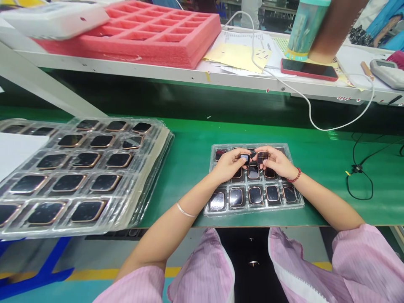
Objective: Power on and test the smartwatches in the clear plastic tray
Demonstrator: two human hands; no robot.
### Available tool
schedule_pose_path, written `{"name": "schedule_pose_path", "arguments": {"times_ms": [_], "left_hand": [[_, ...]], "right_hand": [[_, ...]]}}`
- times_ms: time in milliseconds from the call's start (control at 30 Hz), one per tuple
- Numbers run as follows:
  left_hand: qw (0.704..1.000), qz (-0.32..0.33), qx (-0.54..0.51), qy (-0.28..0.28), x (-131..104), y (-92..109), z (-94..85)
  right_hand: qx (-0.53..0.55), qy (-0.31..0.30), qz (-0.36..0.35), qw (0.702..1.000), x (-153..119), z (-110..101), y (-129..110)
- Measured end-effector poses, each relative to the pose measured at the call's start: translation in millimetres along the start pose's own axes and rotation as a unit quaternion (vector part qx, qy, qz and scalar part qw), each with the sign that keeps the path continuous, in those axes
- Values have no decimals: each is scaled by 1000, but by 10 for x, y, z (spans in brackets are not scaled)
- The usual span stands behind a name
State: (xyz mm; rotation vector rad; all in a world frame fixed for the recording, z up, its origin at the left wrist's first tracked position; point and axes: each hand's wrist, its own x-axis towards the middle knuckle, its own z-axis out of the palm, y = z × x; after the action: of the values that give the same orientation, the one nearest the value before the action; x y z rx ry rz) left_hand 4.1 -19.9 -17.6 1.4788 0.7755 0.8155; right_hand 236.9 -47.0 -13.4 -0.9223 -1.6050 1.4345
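Observation:
My left hand (232, 163) is closed around a smartwatch (245, 158) whose face shows a small lit pattern. Close beside it, my right hand (274, 160) pinches another smartwatch (262, 157) with a dark face and a gold-toned rim. Both hands are above a clear plastic tray (252, 210), on the green tabletop in front of me. Rows of square watch faces sit in its pockets, such as the watch face (255, 195) in the front row. My fingers hide part of the back rows.
Stacked clear trays of watch faces (104, 182) stand at the left, with white paper (20, 158) on them. The shelf (176, 69) holds a red foam tray (195, 46), a phone (309, 70) and a bottle (306, 29). A white cable (311, 113) droops from it; a black cable (358, 168) lies right.

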Motion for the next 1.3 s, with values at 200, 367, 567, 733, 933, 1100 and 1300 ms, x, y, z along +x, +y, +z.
{"name": "schedule_pose_path", "arguments": {"times_ms": [200, 367, 567, 733, 933, 1100, 1300], "left_hand": [[1000, 3, 5, 17, 1, -19, 9], [1000, 7, 10, 24, 5, -52, 3], [999, -19, -16, 28, 12, -25, 13], [999, -19, -11, 24, 5, 36, 13], [1000, -20, -9, 20, 8, 13, 5], [999, -21, -5, 23, 4, 38, 11], [999, -26, -8, 28, 2, 54, 17]], "right_hand": [[-6, 9, 3, 1000, -1, 7, -13], [-7, 6, 2, 1000, 0, 6, -12], [4, 10, -1, 1000, 0, -1, -1], [7, 3, -3, 1000, -1, -5, 6], [8, 9, -1, 1000, 3, -7, 9], [11, 6, -3, 1000, 2, -5, 11], [4, 1, -16, 1000, 5, -3, 20]]}}
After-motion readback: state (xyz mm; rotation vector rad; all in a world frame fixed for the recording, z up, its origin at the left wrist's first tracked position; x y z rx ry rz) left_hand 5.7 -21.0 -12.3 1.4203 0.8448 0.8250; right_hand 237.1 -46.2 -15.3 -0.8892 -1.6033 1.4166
